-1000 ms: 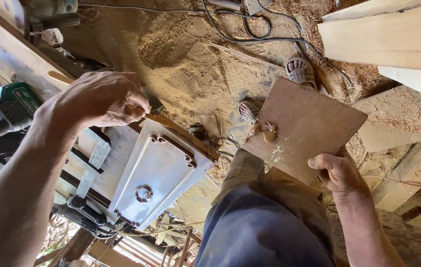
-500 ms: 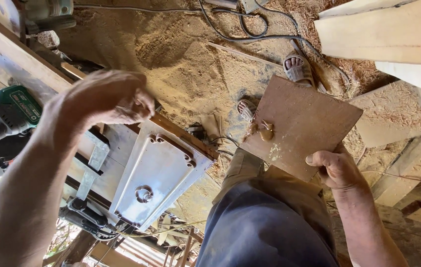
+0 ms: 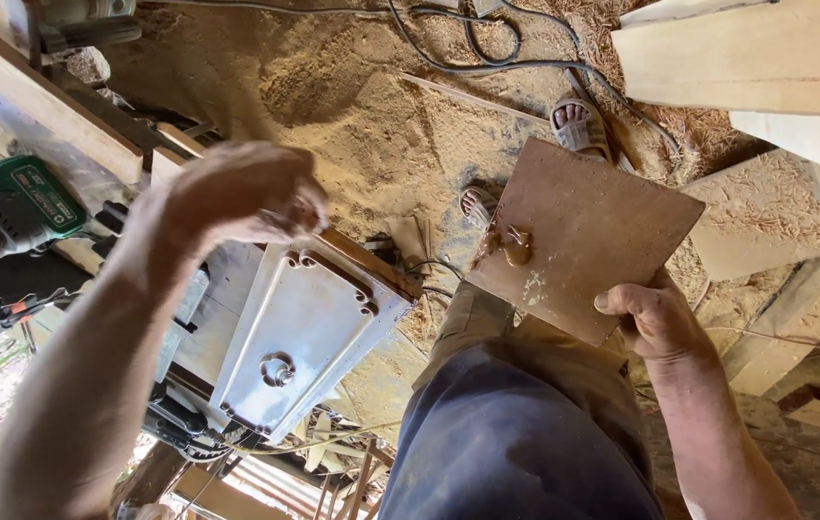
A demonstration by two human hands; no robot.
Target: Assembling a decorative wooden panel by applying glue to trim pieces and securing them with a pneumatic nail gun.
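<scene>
No container is in view. The right hand (image 3: pixel 655 318) grips 1 corner of the brown board (image 3: pixel 588 231), thumb on top, fingers hidden beneath; a blob of brown glue (image 3: pixel 511 243) sits on the board's face. The left hand (image 3: pixel 237 193) is curled shut, well apart from the board, above the pale metal plate (image 3: pixel 299 332) of the workbench; what it pinches cannot be told. A green power tool (image 3: pixel 20 202) lies beyond the plate. Below the board, sawdust (image 3: pixel 333 106) covers the floor, with black cables (image 3: pixel 487 48) and pale planks (image 3: pixel 756 58).
</scene>
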